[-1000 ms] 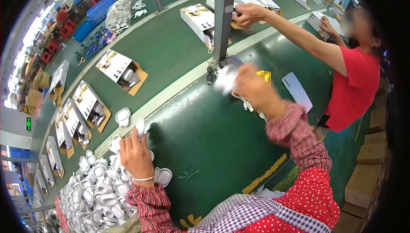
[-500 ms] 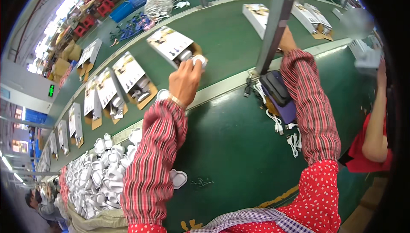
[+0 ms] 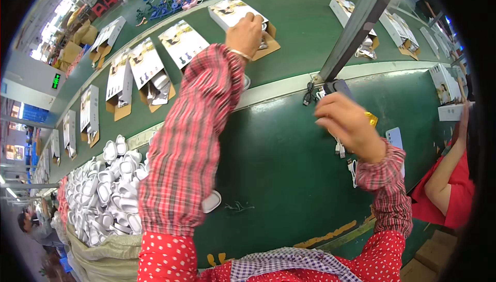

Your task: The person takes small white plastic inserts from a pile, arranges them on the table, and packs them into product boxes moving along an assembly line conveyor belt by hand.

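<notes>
My left hand (image 3: 245,36) reaches over the belt to the open end of a white printed box (image 3: 231,10). Its fingers are bent down against the opening and hide most of what they touch; a bit of white shows beside them. A brown cardboard flap (image 3: 268,46) sticks out below. My right hand (image 3: 349,127) hovers over the green worktop, fingers loosely bent and apart, with nothing visible in them. Beneath and around it lie a dark case (image 3: 338,87), white cables (image 3: 353,171) and a black cable (image 3: 309,95). A yellow item (image 3: 371,119) shows behind the wrist.
A heap of white plastic parts (image 3: 106,191) fills a sack at the left; one part (image 3: 211,202) lies by my left sleeve. More boxes (image 3: 147,62) line the belt. A metal post (image 3: 356,26) stands ahead. A co-worker's arm (image 3: 447,173) reaches toward boxes at the right.
My right hand has come back from the belt behind the post to above the cables. My left hand has moved farther to the box opening; the white part it held is now mostly hidden.
</notes>
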The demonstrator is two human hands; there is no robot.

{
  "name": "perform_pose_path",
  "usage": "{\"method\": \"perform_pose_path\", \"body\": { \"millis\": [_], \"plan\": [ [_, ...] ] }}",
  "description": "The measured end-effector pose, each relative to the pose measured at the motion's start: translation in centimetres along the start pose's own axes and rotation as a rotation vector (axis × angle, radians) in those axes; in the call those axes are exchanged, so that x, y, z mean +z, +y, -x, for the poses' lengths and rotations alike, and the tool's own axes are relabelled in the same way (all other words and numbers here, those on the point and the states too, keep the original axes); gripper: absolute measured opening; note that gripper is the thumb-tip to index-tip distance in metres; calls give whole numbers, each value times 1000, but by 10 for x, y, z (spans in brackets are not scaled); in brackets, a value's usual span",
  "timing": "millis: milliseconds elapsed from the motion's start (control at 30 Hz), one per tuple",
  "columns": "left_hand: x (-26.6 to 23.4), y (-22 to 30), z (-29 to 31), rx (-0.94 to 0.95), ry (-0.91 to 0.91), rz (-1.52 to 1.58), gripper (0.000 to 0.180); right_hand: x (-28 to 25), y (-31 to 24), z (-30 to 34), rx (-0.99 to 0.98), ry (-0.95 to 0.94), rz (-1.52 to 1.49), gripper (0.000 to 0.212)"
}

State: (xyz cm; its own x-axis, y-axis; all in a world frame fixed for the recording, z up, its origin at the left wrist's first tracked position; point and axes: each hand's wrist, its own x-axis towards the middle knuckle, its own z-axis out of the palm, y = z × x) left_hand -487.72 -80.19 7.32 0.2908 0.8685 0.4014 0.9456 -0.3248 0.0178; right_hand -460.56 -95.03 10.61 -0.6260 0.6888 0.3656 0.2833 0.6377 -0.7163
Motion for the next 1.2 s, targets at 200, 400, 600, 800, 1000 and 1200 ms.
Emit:
{"method": "perform_pose_path", "body": {
  "millis": [200,400,600,800,1000,1200],
  "plan": [
    [-120,2,108,90,-353,-211,32,78,42,-59,11,-7,220,26],
    [-171,27,217,-50,-657,-183,35,119,135,-94,65,51,453,7],
    [-160,23,228,-38,-569,-158,24,104,135,-149,48,68,519,6],
    [-119,11,219,12,-415,17,19,121,166,-197,182,152,526,16],
    [-113,-7,206,31,-471,149,19,132,62,-117,-280,-160,-219,15],
    [-88,-11,185,157,-433,240,26,148,-8,-32,-361,-308,140,30]
  ]
}}
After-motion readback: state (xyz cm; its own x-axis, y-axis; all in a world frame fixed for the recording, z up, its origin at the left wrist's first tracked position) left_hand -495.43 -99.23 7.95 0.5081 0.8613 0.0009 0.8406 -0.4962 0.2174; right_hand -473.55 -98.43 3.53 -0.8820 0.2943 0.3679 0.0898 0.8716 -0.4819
